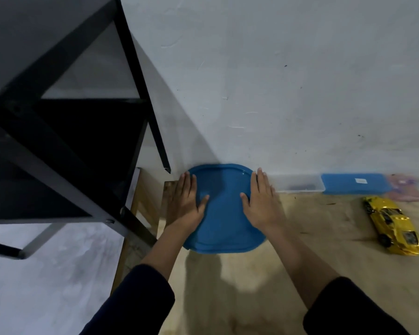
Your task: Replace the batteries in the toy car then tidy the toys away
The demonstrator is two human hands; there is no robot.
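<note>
I look down on a wooden table (264,274) set against a white wall (276,81). At its back left sits a blue lid (224,209) on a tub I can't see. My left hand (186,201) and right hand (261,199) lie flat and open on its two sides, clutching nothing. The lid looks thin, stiff and smooth, so I would press at the rim. The yellow toy car (394,224) lies well apart at right; light, glossy, best taken across its body.

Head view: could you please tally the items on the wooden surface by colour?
Blue: 2, the large lid under both hands and the small box lid
Yellow: 1, the toy car
Clear: 1, the small box
Total: 4
</note>
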